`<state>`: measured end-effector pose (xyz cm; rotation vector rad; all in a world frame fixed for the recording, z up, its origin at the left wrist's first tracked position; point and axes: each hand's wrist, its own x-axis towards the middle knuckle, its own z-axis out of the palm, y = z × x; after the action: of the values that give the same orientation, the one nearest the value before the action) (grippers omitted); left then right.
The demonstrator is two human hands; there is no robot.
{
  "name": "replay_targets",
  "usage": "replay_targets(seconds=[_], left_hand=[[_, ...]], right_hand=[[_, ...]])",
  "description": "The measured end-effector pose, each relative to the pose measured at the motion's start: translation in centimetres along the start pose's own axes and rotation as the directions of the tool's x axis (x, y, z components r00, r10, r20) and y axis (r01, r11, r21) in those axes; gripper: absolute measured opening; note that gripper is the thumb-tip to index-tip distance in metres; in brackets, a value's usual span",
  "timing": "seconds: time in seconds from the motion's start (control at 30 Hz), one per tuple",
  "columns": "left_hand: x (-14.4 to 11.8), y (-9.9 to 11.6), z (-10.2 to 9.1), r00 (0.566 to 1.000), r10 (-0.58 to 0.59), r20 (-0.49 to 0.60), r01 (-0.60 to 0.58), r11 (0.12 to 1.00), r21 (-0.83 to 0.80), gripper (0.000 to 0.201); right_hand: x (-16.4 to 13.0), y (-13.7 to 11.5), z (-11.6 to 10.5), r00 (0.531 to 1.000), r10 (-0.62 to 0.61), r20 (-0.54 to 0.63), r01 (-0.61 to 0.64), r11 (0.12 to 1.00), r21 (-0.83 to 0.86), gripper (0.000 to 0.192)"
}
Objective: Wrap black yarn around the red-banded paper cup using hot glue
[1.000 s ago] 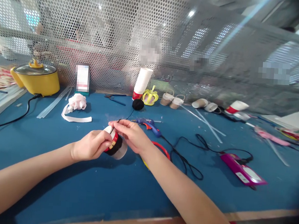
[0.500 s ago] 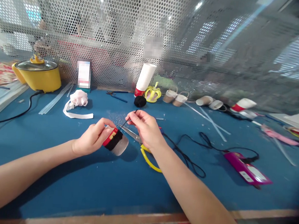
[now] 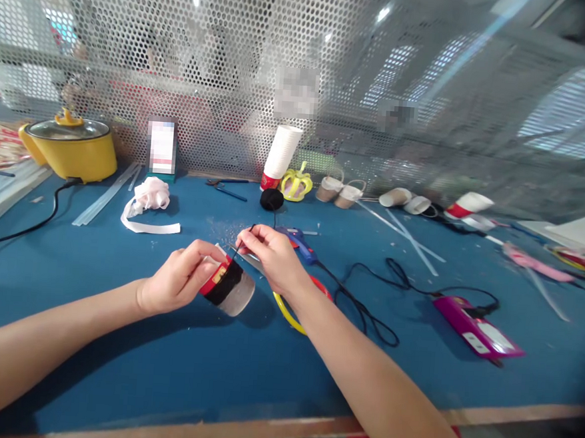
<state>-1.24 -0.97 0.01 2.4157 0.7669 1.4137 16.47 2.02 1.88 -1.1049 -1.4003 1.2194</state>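
At the far left of the blue table (image 3: 114, 340) I see a yellow pot (image 3: 69, 153), and nearer the middle a white ribbon (image 3: 148, 202). In the middle, my left hand (image 3: 178, 281) has its fingers clamped around a paper cup (image 3: 228, 284) lying tilted on its side just above the table, while my right hand (image 3: 270, 257) pinches a black thread (image 3: 240, 245) between thumb and fingertip, right at the cup's wrapped band. Just right of my hands lie scissors (image 3: 290, 312) and a glue gun (image 3: 298, 243), and farther right a purple device (image 3: 475, 328).
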Motion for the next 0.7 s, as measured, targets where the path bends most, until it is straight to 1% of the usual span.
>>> replay_targets(seconds=[0.17, 0.37, 0.6, 0.7], left_hand=[[-0.08, -0.01, 0.0, 0.999, 0.039, -0.018, -0.039, 0.999, 0.004, 0.013], [-0.05, -0.23, 0.06, 0.999, 0.038, -0.025, -0.038, 0.999, 0.01, 0.013], [-0.03, 0.02, -0.02, 0.997, 0.075, -0.03, -0.075, 0.997, 0.01, 0.014], [-0.08, 0.05, -0.11, 0.996, 0.089, -0.033, -0.088, 0.996, 0.022, 0.014]], right_hand=[[-0.15, 0.28, 0.11, 0.999, 0.023, 0.032, -0.024, 1.0, 0.016, 0.021], [0.02, 0.44, -0.11, 1.0, 0.017, -0.004, -0.017, 0.999, 0.045, 0.02], [-0.12, 0.79, 0.07, 0.998, 0.028, 0.05, -0.029, 1.0, 0.002, 0.021], [-0.28, 0.69, 0.38, 0.996, 0.041, 0.077, -0.037, 0.998, -0.052, 0.021]])
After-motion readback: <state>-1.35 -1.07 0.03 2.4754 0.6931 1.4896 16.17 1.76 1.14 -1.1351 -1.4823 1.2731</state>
